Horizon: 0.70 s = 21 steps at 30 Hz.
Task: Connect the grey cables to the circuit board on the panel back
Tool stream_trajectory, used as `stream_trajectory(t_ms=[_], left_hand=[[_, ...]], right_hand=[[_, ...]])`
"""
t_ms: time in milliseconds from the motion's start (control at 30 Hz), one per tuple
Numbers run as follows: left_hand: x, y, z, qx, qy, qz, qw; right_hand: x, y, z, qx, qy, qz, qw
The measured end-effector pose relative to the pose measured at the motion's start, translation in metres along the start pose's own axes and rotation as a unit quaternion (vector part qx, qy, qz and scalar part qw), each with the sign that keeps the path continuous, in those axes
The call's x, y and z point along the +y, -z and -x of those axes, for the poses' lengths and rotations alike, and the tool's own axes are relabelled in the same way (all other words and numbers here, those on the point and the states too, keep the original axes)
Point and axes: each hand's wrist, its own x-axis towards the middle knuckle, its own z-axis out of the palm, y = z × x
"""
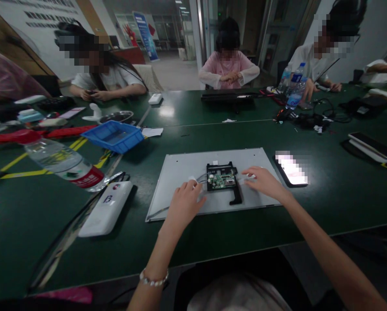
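A green circuit board point(222, 180) sits in a black plastic bracket point(236, 196) on a pale flat panel point(177, 172), with thin grey cables running off to the left. My left hand point(186, 201) is over the panel, left of the bracket, thumb and fingers apart near the cables. To the bracket's right is my right hand point(261, 181), its fingers bent with a gap between them and the thumb. Something faint and clear shows by the fingertips on both sides; I cannot make out what it is.
A lit phone point(290, 168) lies right of the panel. To the left are a white power bank point(107, 209), a tilted water bottle point(67, 164) and a blue tray point(115, 136). Several people sit around the green table point(349, 194), with more bottles point(296, 88) and dark cables at the far right.
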Motion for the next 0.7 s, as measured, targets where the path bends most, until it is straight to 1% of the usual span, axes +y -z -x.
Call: stream_trajectory(t_ms=[100,167,233,333,400,467,567,633,700], left_hand=[[-0.002,-0.002,-0.003,-0.007,0.006,-0.038,0.999],[-0.005,-0.001,-0.005,0.0,0.022,-0.058,0.998],[-0.011,0.002,-0.006,0.022,0.037,-0.067,0.997],[-0.023,0.007,-0.005,0.07,0.055,-0.069,0.994],[-0.03,0.007,-0.004,0.091,0.063,-0.073,0.991],[-0.037,0.003,-0.003,0.089,0.064,-0.078,0.991],[-0.043,-0.006,-0.002,0.068,0.051,-0.066,0.994],[-0.045,-0.012,-0.002,0.063,0.047,-0.053,0.996],[-0.046,-0.015,-0.002,0.068,0.054,-0.044,0.995]], right_hand=[[0.007,-0.003,-0.011,-0.043,0.002,0.002,0.999],[0.006,-0.008,-0.013,-0.053,0.004,-0.001,0.999],[0.003,-0.012,-0.014,-0.049,-0.002,-0.008,0.999],[0.006,-0.015,-0.014,-0.019,-0.029,-0.031,0.999],[0.012,-0.014,-0.013,0.011,-0.054,-0.048,0.997],[0.022,-0.012,-0.012,0.041,-0.081,-0.035,0.995],[0.033,-0.006,-0.01,0.066,-0.118,0.016,0.991],[0.036,-0.002,-0.01,0.083,-0.126,0.043,0.988],[0.032,0.001,-0.016,0.102,-0.112,0.067,0.986]])
